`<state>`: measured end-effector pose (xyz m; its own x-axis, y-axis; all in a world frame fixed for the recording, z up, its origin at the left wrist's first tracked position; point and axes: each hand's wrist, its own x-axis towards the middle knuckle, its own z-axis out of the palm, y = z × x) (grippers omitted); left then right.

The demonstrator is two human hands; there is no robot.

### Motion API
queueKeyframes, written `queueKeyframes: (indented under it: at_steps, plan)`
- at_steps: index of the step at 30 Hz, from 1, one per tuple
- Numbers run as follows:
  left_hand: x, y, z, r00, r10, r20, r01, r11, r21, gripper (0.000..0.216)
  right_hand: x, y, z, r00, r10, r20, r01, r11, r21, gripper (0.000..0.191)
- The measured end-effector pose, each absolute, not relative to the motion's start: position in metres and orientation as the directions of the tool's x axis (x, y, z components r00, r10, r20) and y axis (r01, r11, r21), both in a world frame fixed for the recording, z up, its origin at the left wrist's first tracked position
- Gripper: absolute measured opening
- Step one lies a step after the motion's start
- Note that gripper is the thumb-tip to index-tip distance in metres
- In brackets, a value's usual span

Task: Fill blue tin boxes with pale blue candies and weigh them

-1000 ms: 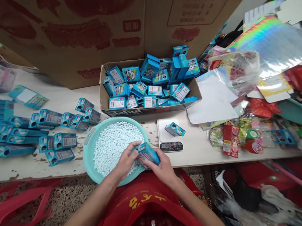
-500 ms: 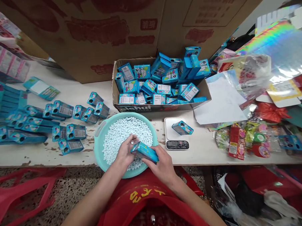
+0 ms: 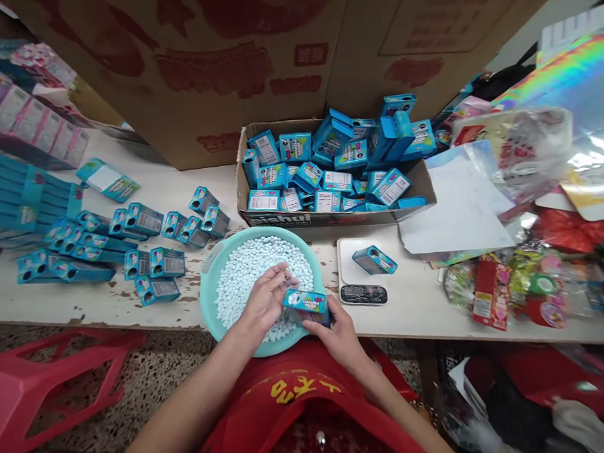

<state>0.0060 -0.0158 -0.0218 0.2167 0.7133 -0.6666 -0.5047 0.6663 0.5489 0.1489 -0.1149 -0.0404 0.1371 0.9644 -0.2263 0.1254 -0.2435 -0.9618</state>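
Observation:
My right hand point(image 3: 340, 331) is wrapped around a small blue candy box point(image 3: 309, 309), tilted above the front right of a mint-green basin point(image 3: 207, 292). White candies show in the hole at the box's left end. Close beside that hole is my left hand point(image 3: 266, 300), its fingers curled together; whatever lies inside them is hidden. Beneath both hands, small white candies point(image 3: 244, 266) fill the basin. Right of it, another blue box point(image 3: 375, 259) rests on a white digital scale point(image 3: 347, 262).
Behind the basin stands a carton point(image 3: 281, 219) heaped with blue boxes. Several boxes with round holes point(image 3: 149, 220) are spread at the left. Papers point(image 3: 454, 213) and packaged sweets point(image 3: 492, 295) lie to the right. A large cardboard box point(image 3: 216, 90) walls the back.
The candy box has turned so that its holed end faces up, with white candies showing in it. My left fingers have lifted slightly away from the box. The view has shifted a little left.

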Motion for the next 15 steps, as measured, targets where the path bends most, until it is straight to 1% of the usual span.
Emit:
queueKeyframes:
  at_steps: [2,4,6,8,11,15]
  plan:
    - [-0.001,-0.013,-0.032,0.18,0.712,-0.678,-0.393,0.684,0.615,0.033,0.151,-0.117,-0.038,0.123,0.963,-0.238,-0.021,-0.237,-0.971,0.034]
    - [-0.01,-0.01,-0.047,0.149,0.696,-0.702,-0.135,0.718,0.683,0.029,0.156,-0.12,-0.036,0.128,0.967,-0.219,-0.103,-0.207,-0.973,0.038]
    - [-0.018,-0.009,-0.06,0.15,0.685,-0.713,0.157,0.695,0.701,0.027,0.163,-0.124,-0.036,0.146,0.969,-0.2,-0.099,-0.187,-0.977,0.037]
    - [-0.025,-0.007,-0.068,0.191,0.705,-0.683,0.349,0.602,0.718,0.025,0.17,-0.128,-0.037,0.17,0.964,-0.204,-0.081,-0.193,-0.978,0.036]
    - [-0.026,-0.001,-0.069,0.259,0.76,-0.596,0.531,0.404,0.745,0.018,0.18,-0.135,-0.038,0.189,0.953,-0.237,-0.108,-0.22,-0.97,0.037]
    - [-0.018,0.011,-0.063,0.289,0.777,-0.559,0.713,0.215,0.668,0.009,0.193,-0.148,-0.038,0.223,0.94,-0.259,-0.134,-0.234,-0.963,0.035]
